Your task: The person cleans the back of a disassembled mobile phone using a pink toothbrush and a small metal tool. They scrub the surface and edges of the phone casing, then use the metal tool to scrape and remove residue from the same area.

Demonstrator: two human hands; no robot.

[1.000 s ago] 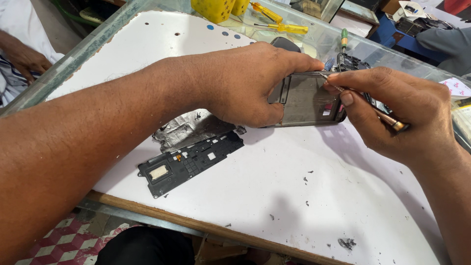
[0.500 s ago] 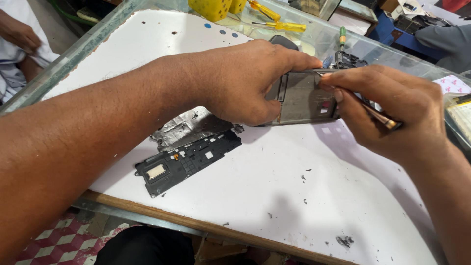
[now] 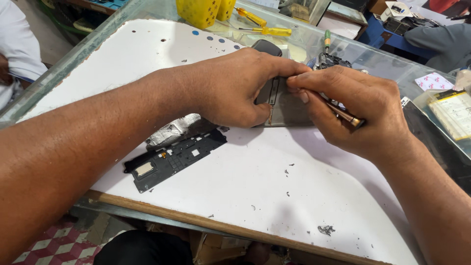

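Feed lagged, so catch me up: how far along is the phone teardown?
Done: a black inner frame lies off on the white board. In hand: left hand steadies the opened phone; right hand works a slim tool inside. Left: phone remains open.

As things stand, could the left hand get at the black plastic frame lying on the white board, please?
Probably yes. The black frame lies bare on the white board just below the left hand, nothing covering it. That hand is gripping the opened phone, though, so it would need to let go.
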